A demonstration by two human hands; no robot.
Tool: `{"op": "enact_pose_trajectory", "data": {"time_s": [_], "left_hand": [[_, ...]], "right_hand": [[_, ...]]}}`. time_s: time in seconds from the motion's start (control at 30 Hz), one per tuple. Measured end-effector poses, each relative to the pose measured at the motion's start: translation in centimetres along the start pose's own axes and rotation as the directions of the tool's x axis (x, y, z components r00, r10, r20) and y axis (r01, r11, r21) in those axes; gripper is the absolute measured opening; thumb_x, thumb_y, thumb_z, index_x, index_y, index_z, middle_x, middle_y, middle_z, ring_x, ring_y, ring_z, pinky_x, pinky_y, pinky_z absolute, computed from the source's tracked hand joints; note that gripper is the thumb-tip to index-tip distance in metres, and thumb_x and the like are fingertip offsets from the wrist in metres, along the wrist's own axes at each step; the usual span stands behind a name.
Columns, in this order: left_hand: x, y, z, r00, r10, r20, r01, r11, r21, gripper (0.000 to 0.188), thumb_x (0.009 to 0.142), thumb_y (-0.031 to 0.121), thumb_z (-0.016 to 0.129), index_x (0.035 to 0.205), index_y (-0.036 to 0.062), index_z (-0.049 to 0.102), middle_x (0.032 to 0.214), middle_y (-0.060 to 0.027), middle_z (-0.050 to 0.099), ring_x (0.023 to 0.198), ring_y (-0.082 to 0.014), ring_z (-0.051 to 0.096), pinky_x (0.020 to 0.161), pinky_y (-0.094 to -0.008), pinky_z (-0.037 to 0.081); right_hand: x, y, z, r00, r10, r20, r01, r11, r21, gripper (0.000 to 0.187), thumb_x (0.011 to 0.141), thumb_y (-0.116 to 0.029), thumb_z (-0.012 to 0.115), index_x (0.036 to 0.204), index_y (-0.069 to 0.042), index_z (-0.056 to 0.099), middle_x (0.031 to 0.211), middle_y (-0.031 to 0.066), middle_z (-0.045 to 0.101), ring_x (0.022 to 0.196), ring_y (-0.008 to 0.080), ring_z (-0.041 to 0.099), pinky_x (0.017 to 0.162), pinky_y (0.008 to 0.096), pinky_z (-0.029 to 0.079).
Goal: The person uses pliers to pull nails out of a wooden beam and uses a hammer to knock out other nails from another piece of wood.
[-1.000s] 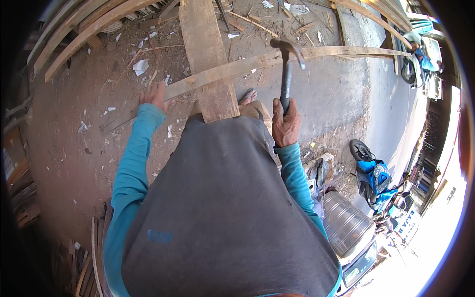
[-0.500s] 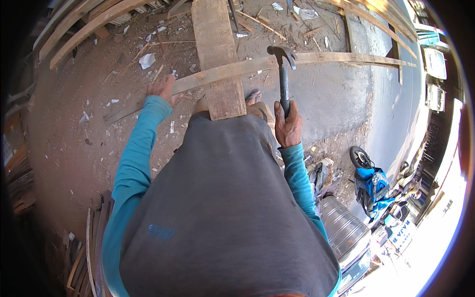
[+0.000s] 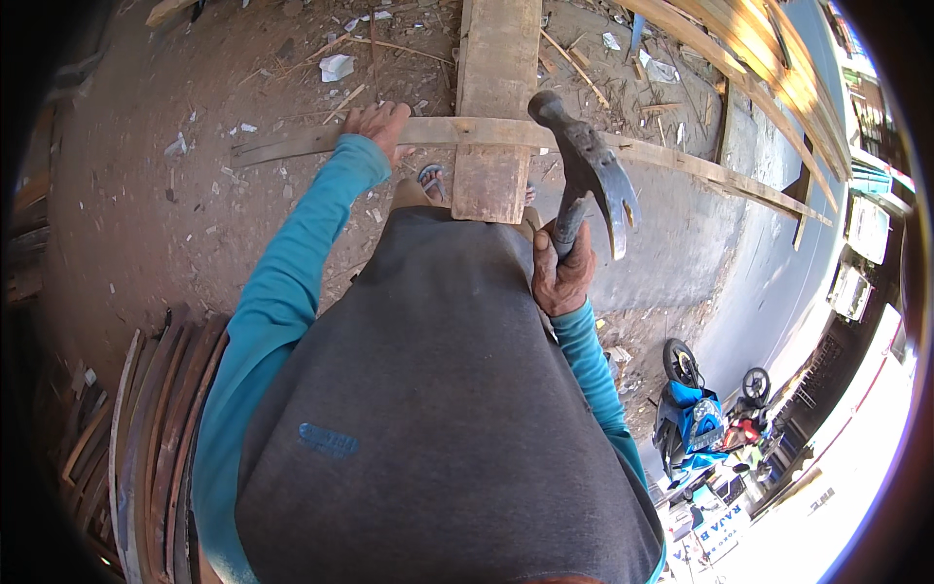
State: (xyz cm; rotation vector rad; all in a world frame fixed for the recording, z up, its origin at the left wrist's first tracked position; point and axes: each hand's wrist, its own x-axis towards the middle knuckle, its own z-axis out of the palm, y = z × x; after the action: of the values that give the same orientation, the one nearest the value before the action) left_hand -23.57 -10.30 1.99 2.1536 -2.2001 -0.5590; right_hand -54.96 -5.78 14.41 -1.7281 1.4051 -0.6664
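Note:
A long thin wooden strip (image 3: 438,131) lies crosswise over a wide wooden plank (image 3: 496,63), whose near end points at my waist. My left hand (image 3: 379,127) is closed over the strip, left of the plank, with its fingertips partly hidden. In my right hand (image 3: 564,273) is a claw hammer (image 3: 587,165), gripped by its dark handle. The hammer's head is raised toward me, above and right of the plank, its claw to the right, apart from the wood. My sandalled feet show partly below the strip, on both sides of the plank.
Long timber pieces (image 3: 749,83) stand at the far right. Curved wooden strips (image 3: 161,438) are stacked at the near left. Paper scraps (image 3: 337,68) and wood bits litter the dirt ground. A blue motorbike (image 3: 693,419) is parked at the right beside a paved road (image 3: 769,292).
The hammer has come up closer to me, its head tipping over to the right. My left hand still holds the strip. The view has turned, shifting the plank rightward.

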Motion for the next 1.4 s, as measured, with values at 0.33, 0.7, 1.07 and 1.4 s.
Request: {"op": "enact_pose_trajectory", "data": {"time_s": [0.33,0.7,1.07,1.4], "left_hand": [[-0.2,-0.4,1.2,0.999,-0.017,0.040,0.017,1.000,-0.009,0.050,0.084,0.036,0.075,0.119,0.0121,0.048,0.120,-0.0130,0.058,0.121,-0.0360,0.053,0.102,-0.0558,0.036],[1.2,-1.1,0.6,0.994,0.003,0.106,-0.002,1.000,-0.013,0.050,0.084,0.034,0.075,0.118,0.0104,0.047,0.122,-0.0145,0.056,0.119,-0.0358,0.052,0.100,-0.0574,0.036],[0.6,-0.1,0.1,0.999,-0.006,0.053,0.007,1.000,-0.018,0.050,0.083,0.034,0.076,0.118,0.0119,0.049,0.123,-0.0136,0.058,0.121,-0.0363,0.052,0.105,-0.0538,0.034],[-3.6,-7.8,-4.9,0.974,-0.055,-0.221,0.048,0.998,-0.036,0.098,0.063,0.044,0.090,0.146,0.0220,0.042,0.145,-0.0114,0.049,0.137,-0.0337,0.041,0.113,-0.0513,0.029]], "right_hand": [[0.5,-2.4,1.5,0.998,0.033,-0.045,-0.035,0.999,-0.035,0.032,0.100,-0.032,0.059,0.093,-0.001,0.054,0.061,0.0093,0.051,0.052,0.0164,0.053,0.050,0.0326,0.040],[-1.7,1.6,4.4,0.966,0.247,0.070,-0.222,0.941,-0.256,0.037,0.097,-0.036,0.060,0.101,0.000,0.055,0.075,0.0275,0.062,0.073,0.0476,0.063,0.066,0.0479,0.049],[-2.0,1.8,5.8,0.975,0.093,-0.201,-0.108,0.992,-0.065,0.031,0.097,-0.029,0.065,0.094,0.000,0.052,0.065,0.0163,0.056,0.056,0.0209,0.058,0.052,0.0391,0.046],[-5.3,-1.7,1.8,0.915,0.167,-0.368,-0.170,0.985,0.026,0.033,0.099,-0.032,0.065,0.085,-0.005,0.052,0.062,-0.0023,0.042,0.058,0.0074,0.037,0.050,0.0278,0.031]]}}
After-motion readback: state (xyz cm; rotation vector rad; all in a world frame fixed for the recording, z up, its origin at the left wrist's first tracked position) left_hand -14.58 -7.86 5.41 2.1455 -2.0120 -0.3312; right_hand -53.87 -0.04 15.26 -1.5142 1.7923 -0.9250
